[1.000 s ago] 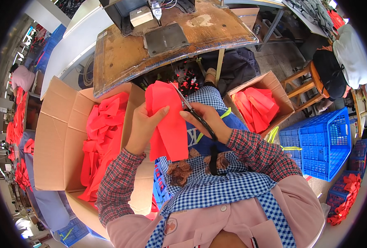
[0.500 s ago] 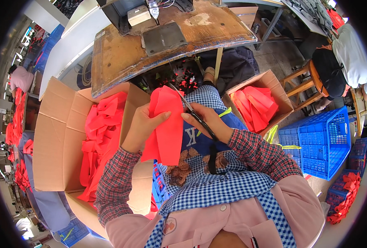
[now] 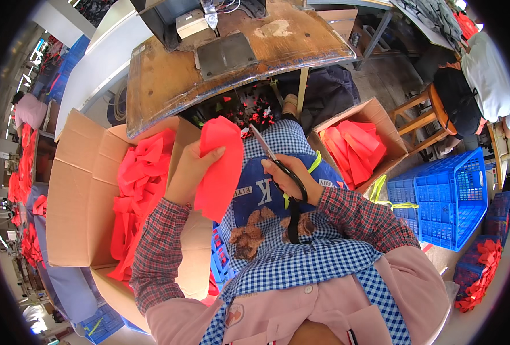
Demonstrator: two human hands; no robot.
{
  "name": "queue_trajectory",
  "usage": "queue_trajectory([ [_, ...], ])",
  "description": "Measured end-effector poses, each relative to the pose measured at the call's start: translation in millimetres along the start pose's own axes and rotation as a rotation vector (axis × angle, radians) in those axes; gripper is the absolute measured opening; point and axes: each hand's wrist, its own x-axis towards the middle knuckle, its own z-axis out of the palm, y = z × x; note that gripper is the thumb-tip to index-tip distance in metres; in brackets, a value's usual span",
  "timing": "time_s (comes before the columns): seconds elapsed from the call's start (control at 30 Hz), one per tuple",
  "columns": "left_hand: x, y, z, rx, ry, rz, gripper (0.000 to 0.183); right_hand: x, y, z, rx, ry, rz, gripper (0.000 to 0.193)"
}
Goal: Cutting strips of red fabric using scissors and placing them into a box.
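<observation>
Left hand (image 3: 190, 171): smooth red cloth (image 3: 223, 167); right hand (image 3: 288, 179): pointed metal scissors (image 3: 265, 145)

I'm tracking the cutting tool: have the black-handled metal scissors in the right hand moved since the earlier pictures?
Yes: judged against the brown wooden table, the black-handled metal scissors have shifted right and slightly downward in the view.

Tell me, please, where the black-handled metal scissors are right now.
In the head view, the scissors are in the right hand, just right of the red cloth piece in the left hand.
</observation>
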Motion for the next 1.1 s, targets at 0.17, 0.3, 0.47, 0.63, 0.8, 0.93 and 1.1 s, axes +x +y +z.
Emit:
queue_trajectory([
  [0.17,37.2,39.7,-33.7,-0.002,0.079,0.138,0.026,18.0,9.7,-22.4,0.162,0.057,0.044,0.038],
  [0.3,70.3,85.7,-51.7,0.021,0.163,0.228,0.029,24.4,25.7,-33.2,0.337,0.129,0.159,0.04],
  [0.47,107.2,119.0,-66.7,0.052,0.107,0.274,0.031,27.1,22.9,-33.4,0.349,0.139,0.178,0.04],
  [0.63,124.7,138.9,-61.6,0.16,0.088,0.267,0.036,26.9,20.2,-34.8,0.367,0.117,0.188,0.035],
  [0.8,134.0,145.3,-58.2,0.167,0.08,0.315,0.038,29.5,23.4,-34.5,0.349,0.11,0.175,0.033],
  [0.93,135.1,146.9,-59.6,0.168,0.045,0.312,0.04,30.9,23.4,-35.4,0.356,0.094,0.166,0.03],
  [1.1,131.0,149.9,-57.9,0.183,0.023,0.324,0.041,31.1,21.9,-34.8,0.364,0.102,0.17,0.03],
])
